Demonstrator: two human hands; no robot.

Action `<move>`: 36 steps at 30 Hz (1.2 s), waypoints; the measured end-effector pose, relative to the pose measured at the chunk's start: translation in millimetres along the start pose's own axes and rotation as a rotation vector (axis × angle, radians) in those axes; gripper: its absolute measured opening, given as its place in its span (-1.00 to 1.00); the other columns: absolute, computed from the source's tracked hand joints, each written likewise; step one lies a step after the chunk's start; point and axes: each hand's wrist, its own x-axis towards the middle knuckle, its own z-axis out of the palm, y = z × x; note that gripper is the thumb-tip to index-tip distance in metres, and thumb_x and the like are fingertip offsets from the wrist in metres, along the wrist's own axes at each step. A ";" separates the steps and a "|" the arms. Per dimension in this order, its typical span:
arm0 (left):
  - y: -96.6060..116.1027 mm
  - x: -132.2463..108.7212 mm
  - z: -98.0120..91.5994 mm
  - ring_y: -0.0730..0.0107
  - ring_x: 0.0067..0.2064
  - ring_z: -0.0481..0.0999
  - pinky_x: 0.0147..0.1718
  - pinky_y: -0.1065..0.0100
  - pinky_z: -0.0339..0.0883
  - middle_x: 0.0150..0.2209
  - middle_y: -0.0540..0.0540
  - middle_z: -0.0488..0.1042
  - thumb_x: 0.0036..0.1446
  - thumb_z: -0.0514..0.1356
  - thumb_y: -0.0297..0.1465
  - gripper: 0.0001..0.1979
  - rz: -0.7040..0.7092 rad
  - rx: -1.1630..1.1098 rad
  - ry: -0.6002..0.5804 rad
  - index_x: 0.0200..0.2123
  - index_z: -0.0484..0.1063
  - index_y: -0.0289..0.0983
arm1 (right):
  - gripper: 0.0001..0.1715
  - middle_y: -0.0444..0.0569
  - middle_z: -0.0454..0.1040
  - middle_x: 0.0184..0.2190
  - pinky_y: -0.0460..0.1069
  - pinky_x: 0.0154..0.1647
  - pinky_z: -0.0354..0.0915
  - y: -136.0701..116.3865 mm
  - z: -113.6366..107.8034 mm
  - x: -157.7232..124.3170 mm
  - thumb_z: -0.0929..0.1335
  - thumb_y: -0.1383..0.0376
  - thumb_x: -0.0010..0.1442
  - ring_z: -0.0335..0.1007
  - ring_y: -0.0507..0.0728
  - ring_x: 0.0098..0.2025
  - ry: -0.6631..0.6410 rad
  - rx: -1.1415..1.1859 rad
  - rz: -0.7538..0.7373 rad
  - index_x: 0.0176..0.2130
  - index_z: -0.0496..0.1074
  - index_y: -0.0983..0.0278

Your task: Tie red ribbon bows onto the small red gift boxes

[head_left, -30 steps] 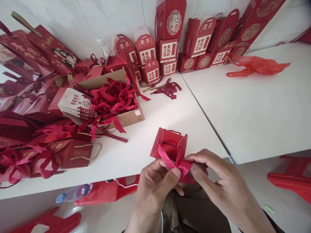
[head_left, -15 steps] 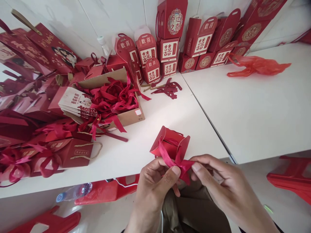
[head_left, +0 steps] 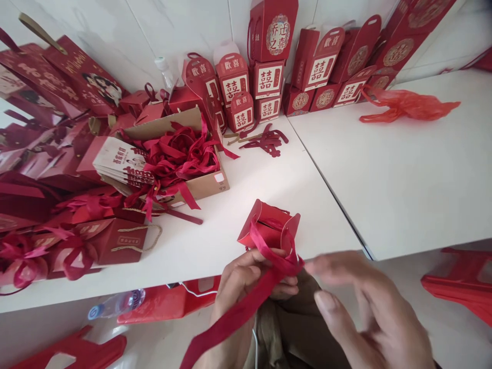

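Note:
A small red gift box stands near the table's front edge. A crimson ribbon runs from the box into my left hand, whose fingers are closed around it just in front of the box. One long end of the ribbon drapes over that hand down to the bottom of the view. My right hand is apart from the ribbon, a little to its right, with thumb and fingers spread and nothing between them. Its fingertips are slightly blurred.
A cardboard box of loose red ribbons and printed cards stands left on the white table. Several red boxes line the wall. A red plastic bag lies at the right. Below are a water bottle and red stools.
My right hand has let go of the ribbon and moved right, its fingers opening. A long ribbon end now hangs across my left hand. The gift box has stayed in place.

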 end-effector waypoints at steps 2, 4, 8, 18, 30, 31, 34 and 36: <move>1.7 -0.5 0.2 0.11 -0.15 0.66 -0.13 0.21 0.53 -0.15 -0.24 0.67 0.22 0.16 -0.29 -0.65 0.012 0.006 -0.029 -0.12 0.65 -0.35 | -0.75 0.00 0.60 -0.06 -0.12 -0.46 0.55 4.0 -2.0 2.9 0.36 0.18 0.39 0.62 0.19 -0.09 -0.072 -0.062 0.173 0.06 0.41 0.07; 2.3 -0.7 -0.2 0.11 -0.15 0.66 -0.10 0.19 0.53 -0.15 -0.23 0.67 0.25 0.20 -0.23 -0.67 -0.014 0.035 -0.030 -0.12 0.65 -0.33 | -0.72 0.00 0.62 -0.08 -0.19 -0.68 0.42 7.9 -3.5 6.2 0.35 0.11 0.40 0.65 0.18 -0.15 -0.178 -0.066 0.266 0.06 0.44 0.09; -0.3 0.5 -1.5 0.30 -0.26 0.65 -0.16 0.32 0.53 -0.25 -0.14 0.67 0.17 0.38 -0.31 -0.80 -0.027 0.154 -0.012 -0.17 0.64 -0.28 | -0.76 -0.03 0.63 -0.18 -0.18 -0.61 0.43 8.7 -4.7 9.0 0.35 0.06 0.39 0.64 0.17 -0.19 -0.219 -0.003 0.364 -0.09 0.51 0.12; -1.8 2.5 4.1 0.52 -0.46 0.45 -0.46 0.47 0.45 -0.46 -0.01 0.52 0.15 0.41 -0.29 -0.81 0.015 0.152 0.058 -0.37 0.59 -0.30 | -0.69 -0.08 0.54 -0.33 -0.13 -0.46 0.40 -6.6 -0.5 15.4 0.34 0.00 0.39 0.47 0.12 -0.30 -0.247 0.131 0.469 -0.25 0.51 0.12; -1.0 -0.9 -2.6 0.59 -0.54 0.32 -0.52 0.50 0.30 -0.53 0.03 0.41 0.18 0.38 -0.19 -0.74 -0.016 0.283 0.089 -0.33 0.56 -0.29 | -0.70 -0.11 0.58 -0.22 -0.11 -0.20 0.48 -21.2 14.3 22.7 0.38 -0.05 0.35 0.50 0.08 -0.25 -0.132 0.519 0.644 -0.15 0.43 0.11; -1.3 -0.6 -2.2 0.59 -0.55 0.31 -0.53 0.50 0.30 -0.53 0.03 0.40 0.18 0.38 -0.19 -0.74 -0.014 0.275 0.091 -0.33 0.54 -0.29 | -0.71 -0.12 0.59 -0.21 -0.12 -0.20 0.47 -20.4 15.7 22.9 0.40 -0.03 0.35 0.51 0.07 -0.24 -0.117 0.540 0.649 -0.16 0.43 0.11; -0.4 0.5 0.2 0.59 -0.55 0.33 -0.57 0.51 0.28 -0.47 0.04 0.41 0.15 0.40 -0.20 -0.72 -0.005 0.245 0.106 -0.27 0.50 -0.28 | -0.75 -0.10 0.60 -0.16 -0.13 -0.17 0.46 -18.7 19.5 23.2 0.43 0.03 0.33 0.54 0.07 -0.18 -0.077 0.618 0.662 -0.16 0.45 0.11; 0.6 1.1 1.3 0.58 -0.55 0.34 -0.58 0.50 0.27 -0.43 0.04 0.41 0.14 0.41 -0.20 -0.70 -0.008 0.237 0.119 -0.21 0.48 -0.27 | -0.77 -0.07 0.60 -0.15 -0.10 -0.16 0.48 -18.7 21.2 23.8 0.44 0.05 0.32 0.54 0.10 -0.15 -0.080 0.672 0.674 -0.17 0.45 0.12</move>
